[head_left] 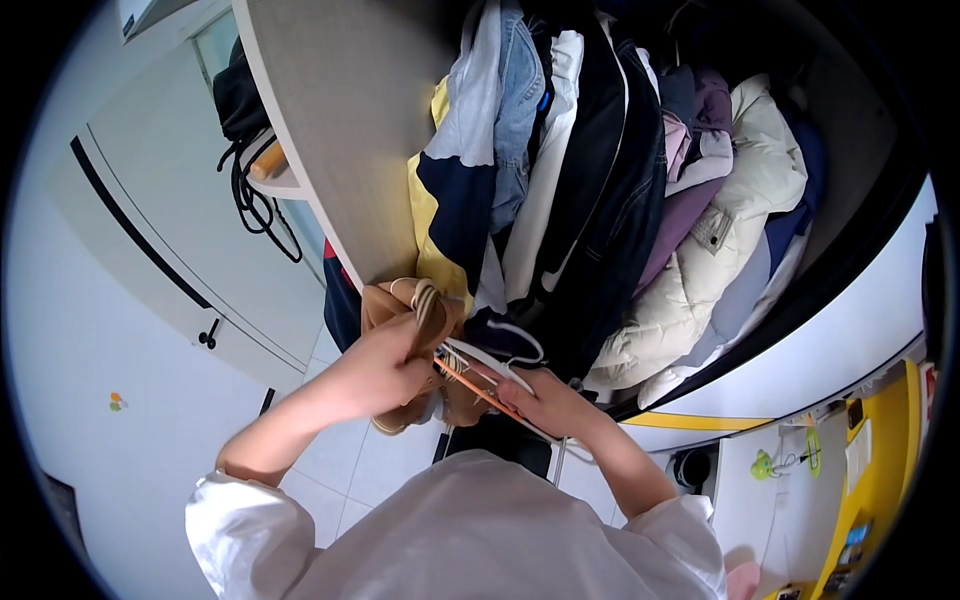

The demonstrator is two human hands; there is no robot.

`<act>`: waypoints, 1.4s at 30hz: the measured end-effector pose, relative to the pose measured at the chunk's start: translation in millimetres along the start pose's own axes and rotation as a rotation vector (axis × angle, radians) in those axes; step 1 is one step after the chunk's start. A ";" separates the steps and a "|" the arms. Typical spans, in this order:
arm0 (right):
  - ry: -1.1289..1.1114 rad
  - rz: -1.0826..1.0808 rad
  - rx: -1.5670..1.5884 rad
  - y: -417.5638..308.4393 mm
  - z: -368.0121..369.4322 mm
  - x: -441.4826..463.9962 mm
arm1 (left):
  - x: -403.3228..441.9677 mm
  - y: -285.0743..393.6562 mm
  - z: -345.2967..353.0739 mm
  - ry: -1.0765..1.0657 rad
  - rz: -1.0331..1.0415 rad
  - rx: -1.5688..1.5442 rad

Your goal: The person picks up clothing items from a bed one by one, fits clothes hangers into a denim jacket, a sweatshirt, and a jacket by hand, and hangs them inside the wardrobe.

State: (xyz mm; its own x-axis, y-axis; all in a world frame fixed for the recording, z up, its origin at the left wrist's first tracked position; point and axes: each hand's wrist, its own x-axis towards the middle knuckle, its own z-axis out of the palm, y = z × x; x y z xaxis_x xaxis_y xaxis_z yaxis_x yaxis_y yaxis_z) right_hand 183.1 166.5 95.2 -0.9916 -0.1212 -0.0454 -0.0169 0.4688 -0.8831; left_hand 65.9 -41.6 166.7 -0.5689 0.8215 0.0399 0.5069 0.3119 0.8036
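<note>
My left hand (388, 368) is closed on a brown garment (385, 305), which bunches above the fingers and hangs below them. The garment's full shape is hidden in its folds. My right hand (548, 402) grips a white clothes hanger (492, 364), its curved hook standing up above the fingers. An orange bar (470, 383), perhaps part of a second hanger, runs from the garment to the right hand. The hangers' left ends reach the brown cloth beside my left hand. Both hands are low in front of a wardrobe's hanging clothes.
An open wardrobe with a wooden side panel (345, 120) holds several hanging clothes, among them a denim piece (515, 120) and a cream puffer jacket (690, 290). A black bag (238, 95) with cords hangs left of the panel. A white door (200, 200) stands further left.
</note>
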 end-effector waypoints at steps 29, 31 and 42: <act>0.390 0.020 -0.244 178.5 179.4 111.5 | -53.2 -38.2 -40.4 0.358 0.078 0.301; 0.289 0.078 0.064 206.5 155.6 119.6 | -70.6 -41.3 -51.9 0.368 0.052 0.321; 0.107 0.087 0.212 37.9 -34.6 135.3 | -137.6 -48.3 -71.5 0.436 -0.294 0.443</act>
State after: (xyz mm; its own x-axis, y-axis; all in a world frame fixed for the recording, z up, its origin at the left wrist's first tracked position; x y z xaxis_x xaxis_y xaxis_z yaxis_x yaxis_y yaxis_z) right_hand 43.8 198.1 71.7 -0.9963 0.0106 -0.0856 0.0852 0.2780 -0.9568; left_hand 73.4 -203.9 164.9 -0.8851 0.4343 0.1671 0.4554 0.7345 0.5031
